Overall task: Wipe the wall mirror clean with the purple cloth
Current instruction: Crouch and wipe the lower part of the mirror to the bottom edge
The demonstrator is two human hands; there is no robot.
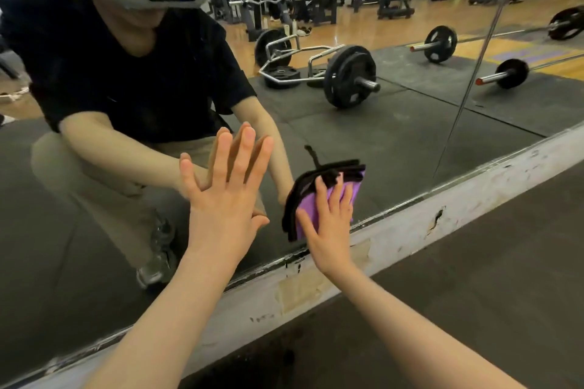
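The wall mirror (395,142) fills the upper part of the view and reaches down to a white strip near the floor. A folded purple cloth (308,208) with a black edge lies flat against the glass near the mirror's lower edge. My right hand (331,224) presses it against the glass with fingers spread and straight. My left hand (221,196) is flat on the mirror to the left of the cloth, fingers straight and apart, touching its own reflection.
A scuffed white wall strip (410,230) runs diagonally below the mirror, with dark rubber floor (458,294) beneath. The mirror reflects a crouching person in a headset, barbells (350,76) and gym machines. A vertical seam (467,85) divides the mirror panels at right.
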